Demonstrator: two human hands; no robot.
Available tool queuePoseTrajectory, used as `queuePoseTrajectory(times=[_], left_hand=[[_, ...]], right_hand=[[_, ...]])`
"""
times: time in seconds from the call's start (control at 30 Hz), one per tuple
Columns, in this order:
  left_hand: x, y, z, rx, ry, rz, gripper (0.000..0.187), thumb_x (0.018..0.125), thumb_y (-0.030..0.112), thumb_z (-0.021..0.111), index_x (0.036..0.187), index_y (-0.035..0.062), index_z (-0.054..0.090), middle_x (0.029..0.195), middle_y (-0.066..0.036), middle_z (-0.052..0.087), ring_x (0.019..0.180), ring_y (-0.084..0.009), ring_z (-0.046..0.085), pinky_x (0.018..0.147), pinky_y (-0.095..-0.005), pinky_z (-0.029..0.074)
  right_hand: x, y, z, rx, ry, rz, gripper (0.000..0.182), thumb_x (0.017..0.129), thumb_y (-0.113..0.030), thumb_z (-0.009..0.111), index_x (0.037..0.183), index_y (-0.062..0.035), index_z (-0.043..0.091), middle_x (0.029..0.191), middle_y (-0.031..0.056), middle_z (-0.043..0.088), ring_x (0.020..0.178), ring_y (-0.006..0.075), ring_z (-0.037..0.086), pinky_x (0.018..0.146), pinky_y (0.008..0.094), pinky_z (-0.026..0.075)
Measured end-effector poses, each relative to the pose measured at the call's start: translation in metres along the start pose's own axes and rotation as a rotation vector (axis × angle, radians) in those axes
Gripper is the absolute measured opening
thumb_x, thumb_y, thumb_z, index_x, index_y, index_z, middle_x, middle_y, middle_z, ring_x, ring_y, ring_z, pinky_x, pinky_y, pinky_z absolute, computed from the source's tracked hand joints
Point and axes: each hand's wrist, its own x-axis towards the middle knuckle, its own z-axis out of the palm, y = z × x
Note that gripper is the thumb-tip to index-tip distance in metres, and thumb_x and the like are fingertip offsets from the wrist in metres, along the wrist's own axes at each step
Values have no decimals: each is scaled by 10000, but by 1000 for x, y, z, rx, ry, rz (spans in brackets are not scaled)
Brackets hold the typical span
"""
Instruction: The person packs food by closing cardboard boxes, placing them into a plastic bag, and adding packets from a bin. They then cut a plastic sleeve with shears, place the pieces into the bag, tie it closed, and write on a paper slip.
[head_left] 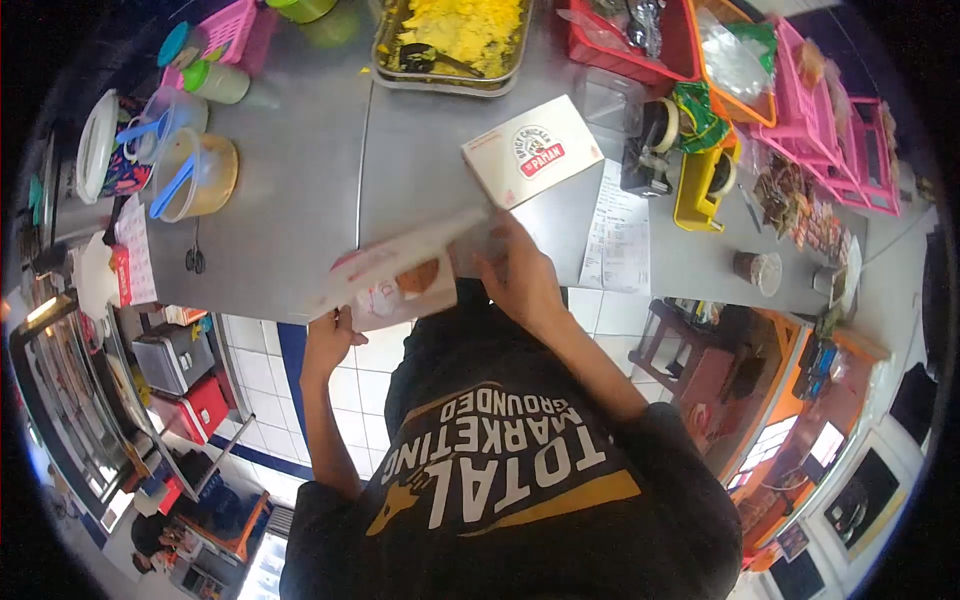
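Note:
A white-and-red cardboard food box is held at the table's front edge, its lid raised and smeared by motion. A round brown piece of food shows below the lid. My left hand is closed on the box's near left corner, thumb against its side. With its fingers at the right end of the lid, my right hand grips the box from the other side. Just beyond my right hand lies a closed white box printed "Spicy Chicken" and "Paman".
A metal tray of yellow food with a black spoon stands at the back. Plastic tubs and scissors are on the left. Rightward are printed papers, a yellow tape dispenser, a red basket and pink baskets.

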Motion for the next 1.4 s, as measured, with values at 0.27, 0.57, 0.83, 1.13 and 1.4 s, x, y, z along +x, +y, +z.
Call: queuePoseTrajectory(times=[0.27,0.57,0.83,1.13,1.4], left_hand=[[26,76,68,151,-201,230,335,968,81,523,1267,-69,504,924,-252,647,660,-374,698,644,-417,573],[49,169,89,399,550,1150,362,830,65,704,1166,-10,591,868,-157,588,821,-312,585,724,-409,475],[54,179,57,382,-3,1000,154,856,24,650,1001,-10,687,957,-153,619,905,-335,597,831,-370,484],[39,147,133,-410,78,706,259,1061,232,484,1152,0,554,1005,-70,584,891,-150,565,842,-303,463],[41,154,162,-637,202,621,253,1052,270,492,1108,24,513,1029,-68,554,934,-137,528,851,-291,455]], right_hand=[[-15,50,-63,-227,232,-283,288,757,-38,712,1039,-15,655,1050,187,629,1017,396,593,901,458,479],[22,44,-100,-62,200,-280,160,775,-27,585,914,27,644,867,167,600,801,336,614,743,380,508],[18,52,-54,343,322,-191,286,900,-8,384,1103,32,582,1048,118,599,978,207,582,888,314,461],[28,15,-5,600,604,7,302,1074,-289,426,1089,10,464,961,98,524,879,150,482,799,307,429],[31,6,-4,539,602,132,257,1051,-209,426,1165,21,435,1048,166,537,966,218,508,881,368,425]])
